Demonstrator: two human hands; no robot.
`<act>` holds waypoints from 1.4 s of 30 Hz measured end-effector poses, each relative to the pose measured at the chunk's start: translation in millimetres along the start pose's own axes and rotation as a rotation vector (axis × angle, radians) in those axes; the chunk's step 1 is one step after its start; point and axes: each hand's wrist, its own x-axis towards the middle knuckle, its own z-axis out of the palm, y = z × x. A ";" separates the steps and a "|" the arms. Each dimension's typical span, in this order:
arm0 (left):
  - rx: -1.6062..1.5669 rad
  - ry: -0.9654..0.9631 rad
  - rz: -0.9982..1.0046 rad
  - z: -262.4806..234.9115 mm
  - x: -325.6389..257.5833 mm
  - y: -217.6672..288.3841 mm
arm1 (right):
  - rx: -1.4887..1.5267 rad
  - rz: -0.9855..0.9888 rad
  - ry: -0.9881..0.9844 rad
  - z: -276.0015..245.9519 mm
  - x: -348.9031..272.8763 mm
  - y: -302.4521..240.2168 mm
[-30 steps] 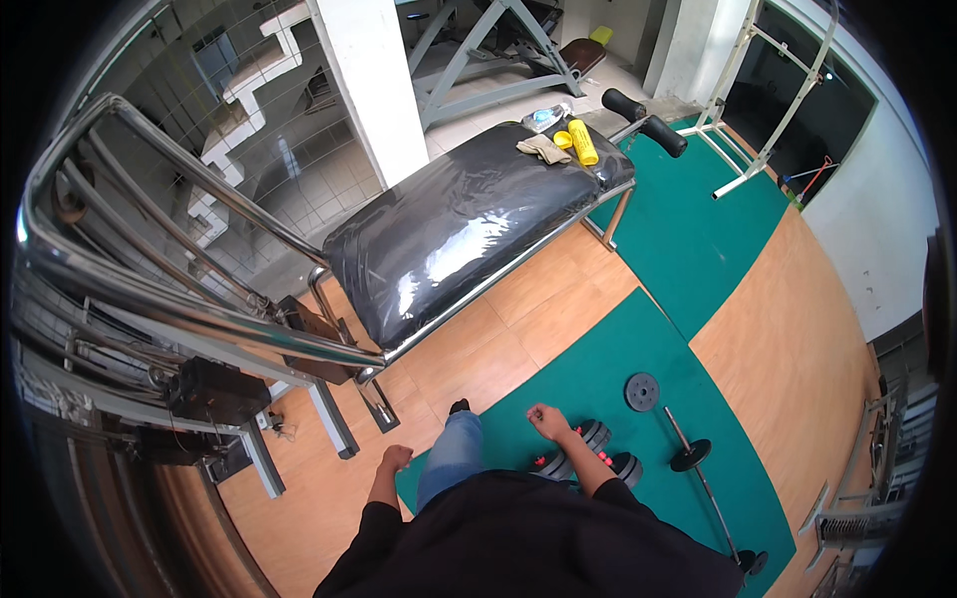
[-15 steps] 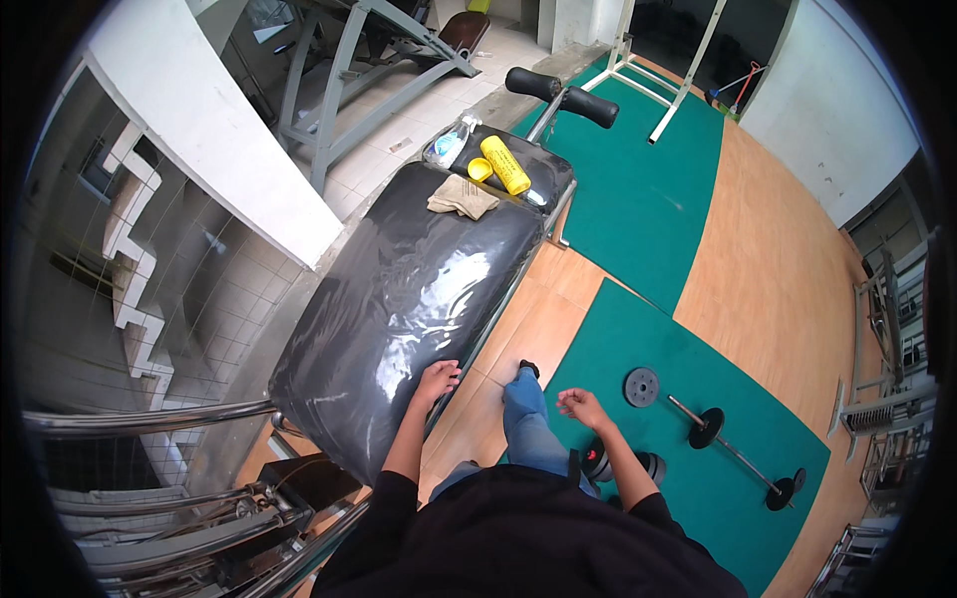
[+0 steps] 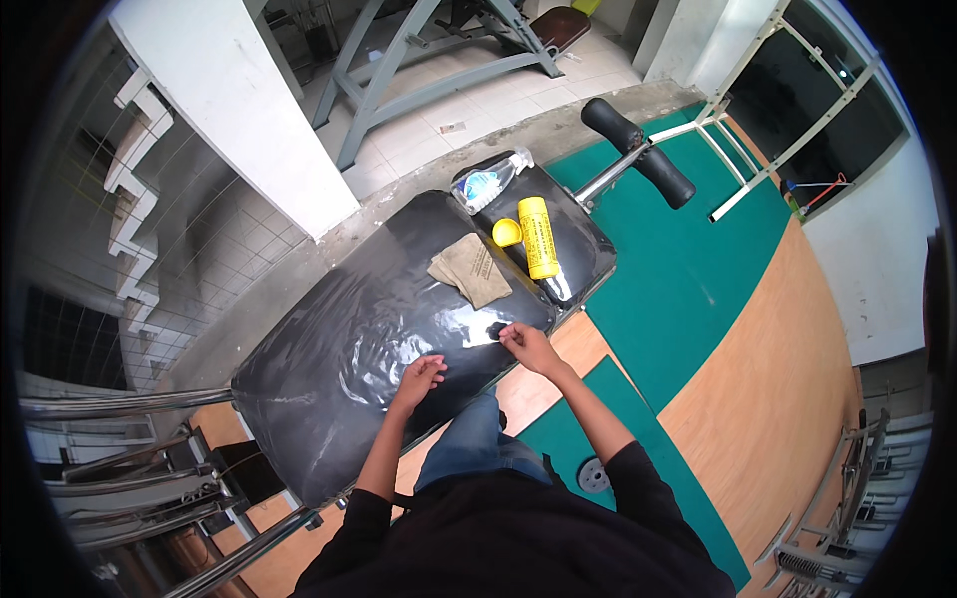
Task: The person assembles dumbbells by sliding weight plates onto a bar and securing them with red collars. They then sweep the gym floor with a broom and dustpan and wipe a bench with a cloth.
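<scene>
Both hands hover over the black padded bench (image 3: 329, 349), whose glossy plastic cover reflects light. My left hand (image 3: 423, 377) is above the near part of the pad, empty, its fingers loosely bent and apart. Nearer the pad's right edge is my right hand (image 3: 528, 347), fingers bent toward the left and nothing seen in them. Beyond the hands lies a folded tan cloth (image 3: 473, 271). A yellow cylindrical bottle (image 3: 538, 239) lies on the smaller end pad beside a round yellow lid (image 3: 506, 232). A clear spray bottle (image 3: 486, 187) with a blue label lies behind them.
Padded foam rollers (image 3: 638, 151) stick out past the bench's far end. A weight plate (image 3: 594, 474) lies on the green mat (image 3: 698, 239) to the right. Metal bars (image 3: 120, 404) stand at the left, and a white pillar (image 3: 249, 110) rises behind the bench.
I have moved forward along the bench, bringing the cloth and bottles closer. My right hand has come from above the mat to over the pad. The barbell has left the view.
</scene>
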 end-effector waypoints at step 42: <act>0.957 0.261 0.314 131.6 269.8 157.0 | 0.090 0.199 0.218 -154.3 169.0 97.2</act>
